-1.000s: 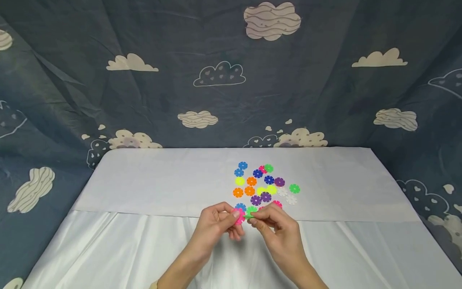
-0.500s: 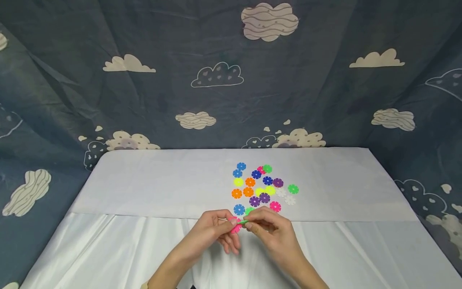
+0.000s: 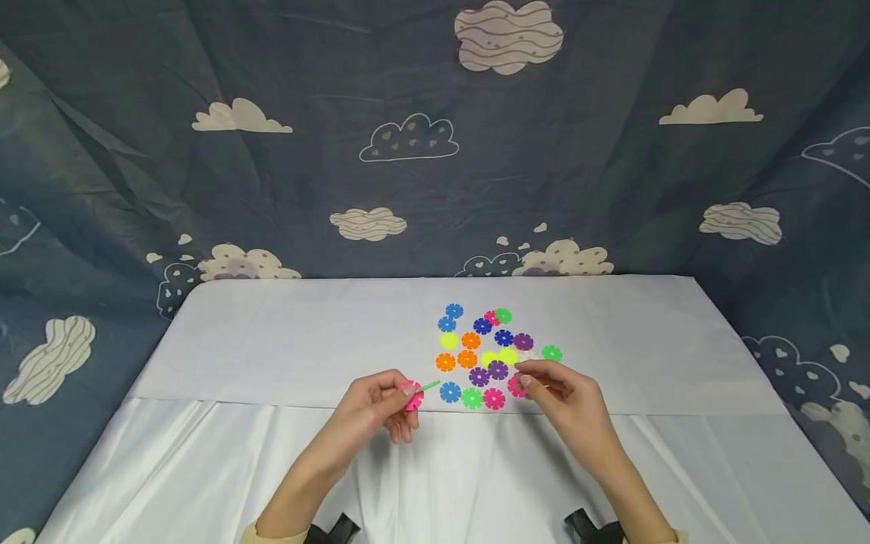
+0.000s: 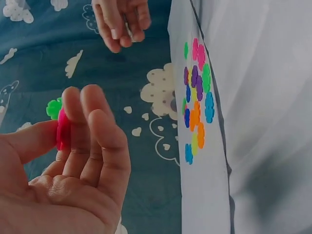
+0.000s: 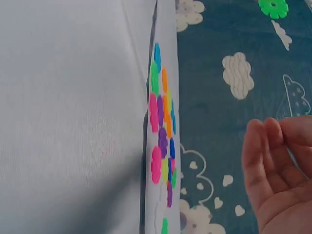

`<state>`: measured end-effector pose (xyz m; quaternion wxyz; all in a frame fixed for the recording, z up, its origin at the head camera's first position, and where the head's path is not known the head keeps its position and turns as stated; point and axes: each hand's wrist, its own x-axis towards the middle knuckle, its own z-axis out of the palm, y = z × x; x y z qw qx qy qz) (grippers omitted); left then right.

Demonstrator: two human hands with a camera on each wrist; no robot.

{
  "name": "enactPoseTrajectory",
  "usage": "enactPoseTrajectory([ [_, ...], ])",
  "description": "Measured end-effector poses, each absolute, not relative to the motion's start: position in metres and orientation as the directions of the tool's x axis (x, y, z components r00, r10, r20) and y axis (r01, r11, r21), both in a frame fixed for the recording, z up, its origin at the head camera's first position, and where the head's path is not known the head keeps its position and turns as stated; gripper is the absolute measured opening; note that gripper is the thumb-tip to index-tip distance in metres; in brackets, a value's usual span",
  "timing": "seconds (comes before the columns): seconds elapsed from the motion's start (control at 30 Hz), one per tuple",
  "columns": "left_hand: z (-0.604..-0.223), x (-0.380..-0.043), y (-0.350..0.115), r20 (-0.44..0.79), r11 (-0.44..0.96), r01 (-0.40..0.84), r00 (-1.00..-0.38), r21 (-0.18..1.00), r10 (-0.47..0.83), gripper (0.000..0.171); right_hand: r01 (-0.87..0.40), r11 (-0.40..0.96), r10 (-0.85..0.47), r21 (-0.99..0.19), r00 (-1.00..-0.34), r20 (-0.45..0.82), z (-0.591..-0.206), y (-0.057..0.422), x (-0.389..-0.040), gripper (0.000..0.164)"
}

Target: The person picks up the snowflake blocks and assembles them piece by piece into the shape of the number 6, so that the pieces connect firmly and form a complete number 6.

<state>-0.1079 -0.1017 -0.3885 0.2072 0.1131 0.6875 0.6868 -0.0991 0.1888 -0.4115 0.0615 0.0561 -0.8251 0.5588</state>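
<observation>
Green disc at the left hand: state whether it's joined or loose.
Joined: the green disc juts edge-on from the pink disc, which the left hand pinches; the right hand is apart.

Pale beige sleeves (image 3: 270,536) end beside angular black pieces (image 3: 342,530).

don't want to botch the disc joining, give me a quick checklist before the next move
1. Left hand gripping the held pink disc: ok, pinched.
2. Held green disc attached to the pink one: ok by looks, it sticks out from it.
3. Green disc fully seated: cannot tell, the join is too small to see.
4. Right hand free: ok, no disc shows in it.
5. Right hand clear of the loose discs: ok, the wrist views show it raised above them.
6. Nearest loose pink disc fully visible from the head view: not ok, the right hand partly covers it.
</observation>
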Motion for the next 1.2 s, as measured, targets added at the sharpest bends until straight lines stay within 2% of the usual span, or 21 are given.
enactPoseTrajectory([
  [0.2, -0.392, -0.11, -0.104, -0.154, 0.02, -0.16, -0.894, 0.987, 0.422, 0.024, -0.119, 0.524, -0.108, -0.843, -0.991, 0.073, -0.417, 0.188, -0.107, 0.022],
  [0.33, -0.393, -0.11, -0.105, -0.16, 0.013, -0.171, -0.89, 0.985, 0.427, 0.025, -0.16, 0.632, -0.229, -0.759, -0.973, 0.014, -0.423, 0.189, -0.122, 0.027],
  [0.53, -0.394, -0.109, -0.103, -0.173, 0.022, -0.182, -0.882, 0.983, 0.439, 0.021, -0.215, 0.7, -0.358, -0.681, -0.931, -0.073, -0.43, 0.188, -0.141, 0.035],
  [0.77, -0.395, -0.107, -0.099, -0.171, 0.017, -0.184, -0.869, 0.983, 0.465, 0.023, -0.263, 0.727, -0.408, -0.634, -0.908, -0.092, -0.437, 0.187, -0.149, 0.034],
  [1.0, -0.396, -0.106, -0.098, -0.162, 0.006, -0.18, -0.866, 0.984, 0.474, 0.024, -0.282, 0.717, -0.446, -0.638, -0.888, -0.109, -0.436, 0.187, -0.153, 0.027],
  [1.2, -0.395, -0.107, -0.098, -0.153, 0.004, -0.172, -0.865, 0.985, 0.478, 0.024, -0.255, 0.718, -0.398, -0.648, -0.914, -0.081, -0.433, 0.187, -0.148, 0.021],
])
